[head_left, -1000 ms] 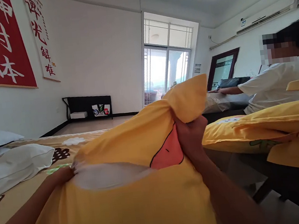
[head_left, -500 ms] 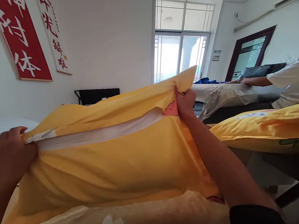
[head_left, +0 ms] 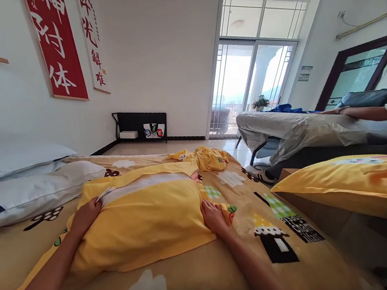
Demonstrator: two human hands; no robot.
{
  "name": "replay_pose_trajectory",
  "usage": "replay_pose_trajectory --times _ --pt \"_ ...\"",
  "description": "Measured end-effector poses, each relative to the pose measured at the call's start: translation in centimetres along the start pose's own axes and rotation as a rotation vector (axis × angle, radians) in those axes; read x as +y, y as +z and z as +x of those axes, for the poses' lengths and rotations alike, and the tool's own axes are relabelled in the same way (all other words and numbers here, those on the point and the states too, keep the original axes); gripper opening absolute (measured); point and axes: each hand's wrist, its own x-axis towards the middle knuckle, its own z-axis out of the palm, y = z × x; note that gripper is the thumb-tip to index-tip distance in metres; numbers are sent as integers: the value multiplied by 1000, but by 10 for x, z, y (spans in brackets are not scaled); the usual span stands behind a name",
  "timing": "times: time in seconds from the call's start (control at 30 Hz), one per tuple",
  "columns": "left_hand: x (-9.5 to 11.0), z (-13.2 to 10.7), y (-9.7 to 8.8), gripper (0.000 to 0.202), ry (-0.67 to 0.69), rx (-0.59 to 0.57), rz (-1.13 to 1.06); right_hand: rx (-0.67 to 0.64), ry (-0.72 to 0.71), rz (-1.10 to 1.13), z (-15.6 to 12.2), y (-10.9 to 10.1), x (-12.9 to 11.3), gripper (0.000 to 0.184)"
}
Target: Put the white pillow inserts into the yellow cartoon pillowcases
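White pillows: two lie overlapping at the far left of the patterned bed [head_left: 181, 286], the nearer one [head_left: 54, 186] bearing a dark label.
Red scroll: the red scroll [head_left: 59, 53] hangs on the wall beyond, with white characters.
Left hand: the person's left hand [head_left: 87, 216] is at the yellow pillow's upper left, its fingers pinching the fabric at the end of the opening.
Yellow pillow: the yellow pillow [head_left: 146, 225] lies flat on the bed between both hands, a pale strip showing through the long opening near its far edge.
Right hand: the right hand [head_left: 215, 218] touches the pillow's right edge; whether its fingers grip the fabric cannot be told.
Crumpled cloth: a bunched yellow cloth [head_left: 211, 158] lies beyond the pillow.
Second yellow pillow: another yellow pillow [head_left: 351, 176] sits right of the bed.
Co-worker: a bare forearm [head_left: 368, 113] reaches over plastic sheeting [head_left: 297, 133].
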Motion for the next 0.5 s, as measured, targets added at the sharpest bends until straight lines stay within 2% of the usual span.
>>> replay_pose_trajectory --times 0.07,0.2,0.3,0.4,0.5 --pt "0 0 -8 45 -1 4 11 -39 68 -48 -11 -2 18 33" --pt "4 -13 -21 46 -7 48 17 -90 171 -133 -23 -21 54 40" --pt "7 -20 -28 48 -28 108 -17 -163 200 -175 -26 -31 72 32" --pt "9 -26 -37 48 -53 187 -93 -149 249 -241 -19 -42 78 30" --pt "10 -35 -43 48 -83 290 -187 -49 234 -277 -6 -56 62 29"
